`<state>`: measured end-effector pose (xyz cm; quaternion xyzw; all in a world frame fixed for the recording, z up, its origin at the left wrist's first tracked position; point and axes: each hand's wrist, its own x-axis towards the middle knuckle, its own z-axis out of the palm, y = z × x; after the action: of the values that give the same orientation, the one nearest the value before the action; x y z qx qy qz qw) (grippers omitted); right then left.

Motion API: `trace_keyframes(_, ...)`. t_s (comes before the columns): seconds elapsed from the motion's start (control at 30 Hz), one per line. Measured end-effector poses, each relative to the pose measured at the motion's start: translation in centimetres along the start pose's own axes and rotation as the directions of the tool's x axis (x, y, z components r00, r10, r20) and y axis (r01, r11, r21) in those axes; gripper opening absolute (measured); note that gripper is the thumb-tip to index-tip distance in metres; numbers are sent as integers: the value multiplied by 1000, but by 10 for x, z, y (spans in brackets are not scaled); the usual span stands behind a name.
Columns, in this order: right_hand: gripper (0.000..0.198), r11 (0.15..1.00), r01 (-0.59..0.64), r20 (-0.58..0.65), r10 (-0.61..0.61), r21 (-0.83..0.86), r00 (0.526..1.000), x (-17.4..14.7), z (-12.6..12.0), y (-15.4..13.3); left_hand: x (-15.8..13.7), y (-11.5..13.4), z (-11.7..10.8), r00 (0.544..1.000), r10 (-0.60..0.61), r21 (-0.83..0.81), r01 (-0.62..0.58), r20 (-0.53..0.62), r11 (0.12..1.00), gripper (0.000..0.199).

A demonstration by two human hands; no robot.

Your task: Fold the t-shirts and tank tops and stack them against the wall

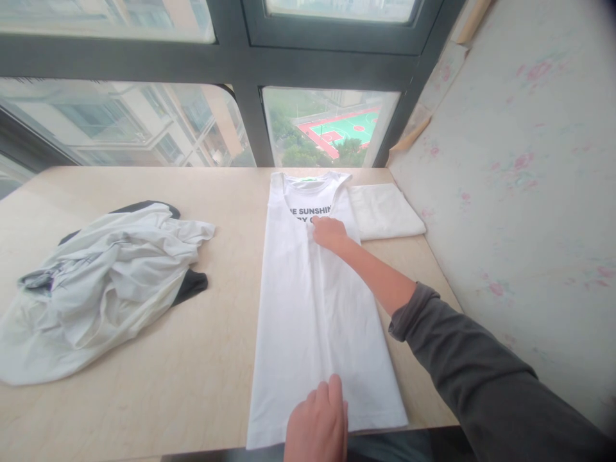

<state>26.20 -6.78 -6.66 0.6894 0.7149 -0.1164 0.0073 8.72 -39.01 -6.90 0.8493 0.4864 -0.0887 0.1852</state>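
A white T-shirt [289,308] with dark lettering at the chest lies lengthwise in front of me. Its sides are folded inward, so the folded edges meet along the middle below the neckline. My right hand [330,232] reaches over from the right and pinches the folded edge just under the lettering. Close to me, my left hand [317,420] is at the hem near the table's front edge, its fingers curled together on the cloth. The left thumb is mostly hidden.
A crumpled heap of white and black clothes [120,282] lies on the left of the pale table [221,385]. At the back right, a folded white cloth [385,212] sits by the flowered wall [510,192]. Dark-framed windows [240,61] stand behind the table.
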Motion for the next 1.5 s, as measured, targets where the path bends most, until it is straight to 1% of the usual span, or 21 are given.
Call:
trace_keyframes(0.1,28,1000,-5,5,5,-9,1000,2,0,1,3,-6,4,997,15,-102,-7,76,995,40)
trace_keyframes(0.17,26,1000,-6,-4,6,-16,1000,1,0,1,4,-8,7,994,-11,-135,25,105,991,44)
trace_keyframes(0.3,30,999,-15,-25,15,-31,1000,-1,3,-3,3,-4,13,991,-114,-78,119,75,990,44)
trace_keyframes(0.37,31,999,-23,-22,22,-36,1000,0,4,-5,2,-1,14,988,-131,-69,136,77,988,43)
trace_keyframes(0.5,32,999,-27,-10,27,-35,1000,1,3,-5,4,0,9,981,-114,-148,138,157,979,44)
trace_keyframes(0.63,32,999,-20,-12,20,-35,1000,1,2,-3,9,-3,-3,966,-45,-259,112,254,959,44)
trace_keyframes(0.7,32,999,-16,-18,15,-36,1000,0,1,-2,9,-4,-4,961,-25,-262,99,275,960,44)
trace_keyframes(0.77,31,999,-14,-22,13,-37,1000,0,1,-1,7,-3,-1,970,-39,-212,92,241,973,45)
trace_keyframes(0.8,31,999,-13,-23,12,-37,1000,0,1,-1,6,-2,3,979,-55,-182,92,196,979,45)
trace_keyframes(0.87,29,999,-12,-26,11,-35,1000,0,2,0,2,-1,12,994,-85,-144,94,61,985,44)
trace_keyframes(0.9,29,999,-12,-27,11,-34,1000,0,2,0,1,-2,16,996,-89,-148,85,-17,985,43)
trace_keyframes(0.97,29,999,-15,-29,14,-31,999,-1,3,0,0,-4,22,987,-59,-197,29,-151,980,42)
trace_keyframes(1.0,29,999,-16,-31,16,-30,999,-1,3,0,1,-5,23,981,-42,-238,-4,-189,971,43)
trace_keyframes(1.03,28,999,-18,-32,17,-28,999,-1,4,0,3,-7,22,978,-33,-288,-28,-204,957,44)
trace_keyframes(1.1,28,999,-20,-35,20,-25,999,-1,4,0,8,-9,17,986,-35,-399,-33,-161,917,47)
trace_keyframes(1.17,28,1000,-20,-36,20,-22,999,-2,4,0,13,-9,10,996,-47,-478,7,-72,878,48)
trace_keyframes(1.23,28,1000,-18,-38,18,-19,999,-3,4,0,16,-8,5,999,-33,-515,30,3,857,47)
trace_keyframes(1.3,29,1000,-16,-41,15,-17,999,-2,4,0,15,-6,1,999,-12,-535,33,42,844,39)
trace_keyframes(1.37,29,1000,-16,-40,15,-14,999,-1,4,0,12,-6,1,999,-17,-551,34,35,834,29)
trace_keyframes(1.43,30,1000,-15,-38,15,-9,999,0,4,1,7,-6,2,999,-46,-569,32,-10,822,21)
trace_keyframes(1.5,29,1000,-12,-36,12,-2,999,1,2,1,4,-6,4,996,-70,-600,20,-59,800,18)
